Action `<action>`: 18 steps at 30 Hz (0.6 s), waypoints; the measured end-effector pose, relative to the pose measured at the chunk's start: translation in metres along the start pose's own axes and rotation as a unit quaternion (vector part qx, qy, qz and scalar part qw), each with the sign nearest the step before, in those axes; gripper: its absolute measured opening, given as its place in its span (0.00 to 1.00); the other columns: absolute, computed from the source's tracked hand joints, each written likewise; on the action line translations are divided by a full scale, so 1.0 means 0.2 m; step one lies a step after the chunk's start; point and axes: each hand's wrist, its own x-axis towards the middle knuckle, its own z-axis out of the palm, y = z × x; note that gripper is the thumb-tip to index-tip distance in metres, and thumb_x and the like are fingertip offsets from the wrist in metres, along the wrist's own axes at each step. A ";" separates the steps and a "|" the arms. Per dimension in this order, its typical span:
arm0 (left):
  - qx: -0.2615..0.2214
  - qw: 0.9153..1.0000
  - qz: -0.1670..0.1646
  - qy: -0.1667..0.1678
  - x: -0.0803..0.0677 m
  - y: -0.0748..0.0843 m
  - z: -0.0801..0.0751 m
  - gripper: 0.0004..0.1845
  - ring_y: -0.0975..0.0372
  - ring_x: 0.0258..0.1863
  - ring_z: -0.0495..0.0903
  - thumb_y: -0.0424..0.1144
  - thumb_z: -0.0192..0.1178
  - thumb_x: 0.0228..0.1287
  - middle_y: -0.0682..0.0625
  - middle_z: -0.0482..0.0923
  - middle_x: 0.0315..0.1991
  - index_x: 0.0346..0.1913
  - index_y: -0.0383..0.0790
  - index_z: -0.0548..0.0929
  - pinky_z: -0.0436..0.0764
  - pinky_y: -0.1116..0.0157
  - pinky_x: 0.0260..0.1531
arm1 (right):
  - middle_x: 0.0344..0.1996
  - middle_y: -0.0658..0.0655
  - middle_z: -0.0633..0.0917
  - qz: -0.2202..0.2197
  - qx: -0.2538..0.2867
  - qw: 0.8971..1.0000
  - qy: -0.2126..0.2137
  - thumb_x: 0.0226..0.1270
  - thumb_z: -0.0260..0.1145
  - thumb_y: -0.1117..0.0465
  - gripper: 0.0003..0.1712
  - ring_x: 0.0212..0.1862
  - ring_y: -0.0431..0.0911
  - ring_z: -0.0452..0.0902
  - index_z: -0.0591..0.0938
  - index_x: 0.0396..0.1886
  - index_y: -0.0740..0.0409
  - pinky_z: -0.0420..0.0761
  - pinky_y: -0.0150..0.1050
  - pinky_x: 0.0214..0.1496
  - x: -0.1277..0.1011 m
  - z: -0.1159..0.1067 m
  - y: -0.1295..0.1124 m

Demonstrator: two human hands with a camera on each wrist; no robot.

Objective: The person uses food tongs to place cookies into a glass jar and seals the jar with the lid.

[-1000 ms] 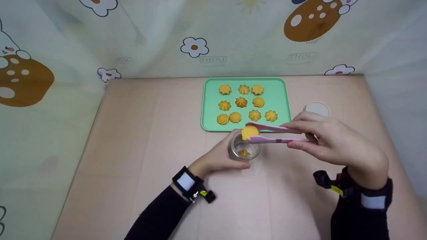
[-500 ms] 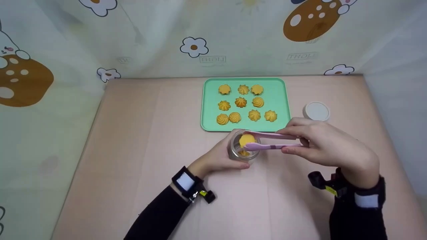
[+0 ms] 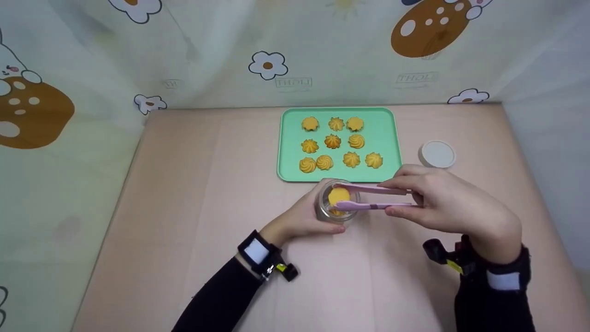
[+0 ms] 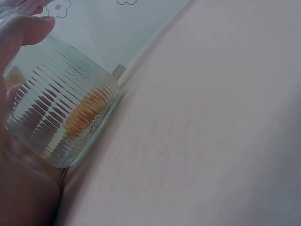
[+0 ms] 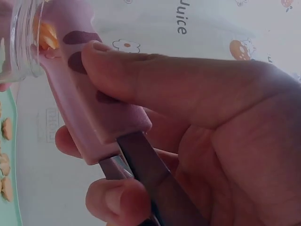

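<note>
Tabletop (image 3: 221,184): soft, even light; diffuse shadow toward 4 o'clock, head view.
Ribbed glass jar (image 4: 61,103): dim, hazy left-wrist view; ribs distort the cookie (image 4: 87,113).
Right hand (image 5: 221,113): shaded.
Printed cloth (image 5: 211,28): washed out toward 2 o'clock, right-wrist view.

Black sleeves (image 3: 216,295) are ending near black wrist straps (image 3: 273,255), which are carrying white patches (image 3: 256,251) and small black cameras (image 3: 289,272) with yellow marks (image 3: 455,266).
</note>
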 end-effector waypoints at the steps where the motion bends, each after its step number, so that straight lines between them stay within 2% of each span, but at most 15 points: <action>1: -0.004 1.000 0.000 -0.001 0.00 0.00 0.00 0.51 0.57 0.73 0.74 0.38 0.86 0.53 0.55 0.75 0.72 0.78 0.58 0.68 0.73 0.55 0.77 | 0.49 0.46 0.88 -0.002 -0.001 1.000 0.006 0.69 0.82 0.55 0.19 0.44 0.39 0.77 0.91 0.57 0.52 0.84 0.37 0.41 0.00 0.00 0.00; 7: 0.008 1.000 0.004 -0.001 0.00 0.01 0.00 0.51 0.57 0.74 0.73 0.38 0.86 0.53 0.54 0.76 0.72 0.78 0.53 0.68 0.70 0.55 0.78 | 0.48 0.44 0.85 -0.018 -0.003 0.999 0.032 0.66 0.84 0.54 0.22 0.37 0.37 0.73 0.91 0.58 0.49 0.78 0.31 0.33 -0.03 -0.01 -0.02; 10: 0.008 1.000 0.002 -0.001 0.00 0.01 0.00 0.51 0.57 0.75 0.73 0.38 0.86 0.53 0.54 0.75 0.73 0.79 0.52 0.68 0.69 0.55 0.79 | 0.48 0.43 0.85 -0.022 -0.001 0.999 0.036 0.66 0.84 0.54 0.22 0.37 0.36 0.72 0.91 0.58 0.49 0.78 0.30 0.32 -0.04 -0.02 -0.03; 13: -0.011 1.000 0.000 -0.004 0.01 0.01 0.00 0.51 0.55 0.75 0.73 0.36 0.85 0.54 0.51 0.75 0.73 0.78 0.50 0.68 0.70 0.53 0.78 | 0.48 0.43 0.84 -0.024 0.002 0.999 0.046 0.66 0.84 0.55 0.23 0.36 0.36 0.72 0.90 0.59 0.49 0.78 0.29 0.31 -0.04 -0.02 -0.03; 18: -0.016 1.000 -0.002 0.000 0.01 0.01 0.00 0.49 0.55 0.74 0.73 0.37 0.85 0.53 0.49 0.75 0.72 0.77 0.50 0.70 0.71 0.54 0.78 | 0.45 0.44 0.82 -0.028 -0.006 0.996 0.086 0.64 0.84 0.60 0.25 0.34 0.35 0.73 0.90 0.61 0.52 0.74 0.25 0.31 -0.05 -0.03 0.00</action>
